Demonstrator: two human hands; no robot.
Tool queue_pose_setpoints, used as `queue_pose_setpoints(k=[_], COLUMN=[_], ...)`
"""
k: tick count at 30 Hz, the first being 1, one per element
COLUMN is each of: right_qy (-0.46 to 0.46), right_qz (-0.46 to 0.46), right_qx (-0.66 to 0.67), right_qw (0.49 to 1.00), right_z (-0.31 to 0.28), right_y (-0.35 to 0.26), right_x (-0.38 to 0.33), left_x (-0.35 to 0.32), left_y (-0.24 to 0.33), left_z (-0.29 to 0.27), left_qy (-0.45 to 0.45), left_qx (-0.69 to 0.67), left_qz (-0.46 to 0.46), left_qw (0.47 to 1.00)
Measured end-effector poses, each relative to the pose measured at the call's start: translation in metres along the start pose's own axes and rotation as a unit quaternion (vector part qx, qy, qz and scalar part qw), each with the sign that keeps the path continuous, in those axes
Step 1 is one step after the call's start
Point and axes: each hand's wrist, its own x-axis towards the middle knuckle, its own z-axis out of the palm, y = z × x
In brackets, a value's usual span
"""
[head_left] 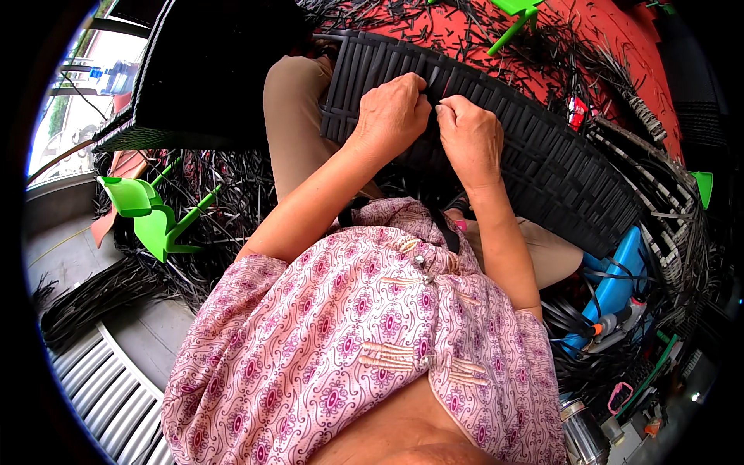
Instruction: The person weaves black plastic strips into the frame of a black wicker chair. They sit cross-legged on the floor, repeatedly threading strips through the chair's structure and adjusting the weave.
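Resting across the person's lap, a black woven panel (542, 163) made of flat plastic strips runs from about 11 o'clock to 3 o'clock in the head view. Both hands work at its upper edge, near 12 o'clock from the picture's middle. The left hand (391, 112) lies on top of the panel with its fingers curled narrow and pressed into the strips; the fingertips are hidden, so I cannot tell if they pinch one strip. The right hand (471, 136) is just beside it, almost touching, and its fingers are also bent narrow against the weave, with the tips out of sight.

The person wears a pink patterned blouse (364, 333) and beige trousers (291, 116). At 9 o'clock a green plastic chair (151, 217) lies tipped among many loose black strips (225, 186) on the floor. At 10 o'clock stands a black woven piece of furniture (201, 70). At 4 o'clock there is a blue plastic object (620, 283) with cut strips around it. The floor at 1 o'clock is red (612, 31) and also covered with strip ends.
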Motion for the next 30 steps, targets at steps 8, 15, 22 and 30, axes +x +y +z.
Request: queue_pose_setpoints(k=[8, 15, 22, 30], right_qy=[-0.031, -0.008, 0.023, -0.001], right_qz=[-0.004, -0.033, -0.090, -0.051], right_qx=[0.040, -0.011, -0.088, -0.045], right_qw=[0.999, 0.999, 0.992, 0.998], right_z=[-0.002, 0.004, 0.009, 0.005], right_y=[0.005, 0.001, -0.008, -0.011], right_x=[0.011, 0.014, 0.014, 0.013], left_x=[0.007, 0.014, -0.002, -0.005], left_y=[-0.018, -0.020, -0.027, -0.025], left_z=[-0.020, -0.029, -0.020, -0.002], left_qy=[-0.094, -0.167, -0.080, -0.018], left_qx=[-0.038, -0.293, -0.273, -0.364], left_qz=[0.064, -0.115, -0.009, -0.035], left_qw=[0.993, 0.934, 0.959, 0.931])
